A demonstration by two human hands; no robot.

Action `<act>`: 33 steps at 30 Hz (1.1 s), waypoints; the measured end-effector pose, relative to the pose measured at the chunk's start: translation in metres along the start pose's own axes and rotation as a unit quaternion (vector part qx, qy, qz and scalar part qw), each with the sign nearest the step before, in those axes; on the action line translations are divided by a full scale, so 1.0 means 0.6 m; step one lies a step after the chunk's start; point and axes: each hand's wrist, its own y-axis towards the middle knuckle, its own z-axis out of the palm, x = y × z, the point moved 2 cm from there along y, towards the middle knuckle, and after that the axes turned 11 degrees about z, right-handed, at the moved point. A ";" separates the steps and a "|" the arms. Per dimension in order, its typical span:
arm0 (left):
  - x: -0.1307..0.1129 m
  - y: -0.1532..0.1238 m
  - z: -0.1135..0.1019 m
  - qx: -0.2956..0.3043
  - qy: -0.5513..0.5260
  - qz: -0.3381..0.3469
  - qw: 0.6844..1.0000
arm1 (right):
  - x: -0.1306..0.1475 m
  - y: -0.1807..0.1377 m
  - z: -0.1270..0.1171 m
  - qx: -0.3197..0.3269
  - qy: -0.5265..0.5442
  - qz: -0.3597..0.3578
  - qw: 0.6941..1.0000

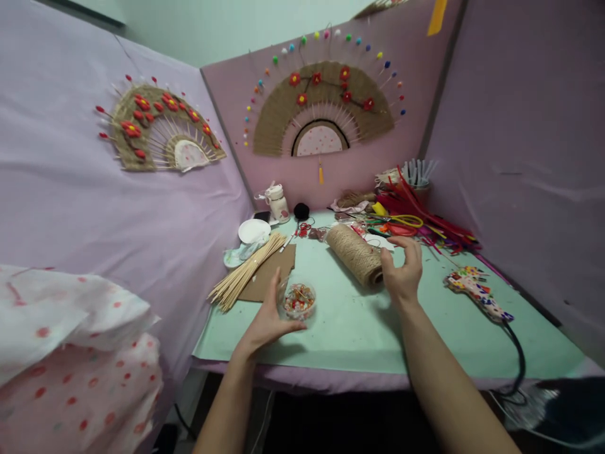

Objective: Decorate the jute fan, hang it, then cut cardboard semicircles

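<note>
My left hand (269,321) is beside a small clear round container (299,301) of mixed red, orange and pale beads. Its thumb stretches along the container's near side and its forefinger points away along the left, the two well apart. Whether the palm touches the container I cannot tell. At the near right end of a thick roll of brown twine (352,255), my right hand (403,268) is raised with thumb and forefinger curved and a gap between them. Nothing shows in that gap. The twine roll lies on its side on the pale green tabletop (340,340).
A bundle of thin wooden sticks (250,271) lies across brown cardboard (276,268) at left. Behind are a white plate (254,231) and a white bottle (278,203). Red pipe cleaners (425,217) pile up back right. A patterned glue gun (477,293) with a black cord lies right.
</note>
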 end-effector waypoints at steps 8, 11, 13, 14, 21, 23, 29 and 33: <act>0.029 0.025 0.032 0.029 0.178 -0.002 0.984 | -0.016 0.002 0.010 0.012 0.026 0.012 1.000; 0.019 0.046 0.031 -0.024 0.177 -0.004 0.984 | -0.018 0.002 0.012 0.020 0.027 0.028 0.999; 0.004 0.082 0.030 -0.065 0.189 0.018 0.980 | -0.017 0.003 0.011 0.019 0.029 0.034 0.999; -0.004 0.107 0.031 -0.088 0.204 0.038 0.974 | -0.016 0.004 0.010 0.017 0.029 0.036 0.999; 0.028 0.384 0.076 -0.124 0.247 0.074 0.958 | -0.008 0.006 0.002 0.042 0.032 0.066 0.996; 0.062 0.457 0.098 -0.107 0.276 0.057 0.953 | -0.005 0.005 0.001 0.054 0.030 0.066 0.996; 0.156 0.578 0.155 -0.051 0.340 -0.003 0.939 | 0.001 0.002 0.005 0.080 0.002 0.052 0.995; 0.201 0.596 0.178 -0.023 0.335 -0.023 0.942 | -0.006 -0.002 0.010 0.158 -0.043 0.075 0.984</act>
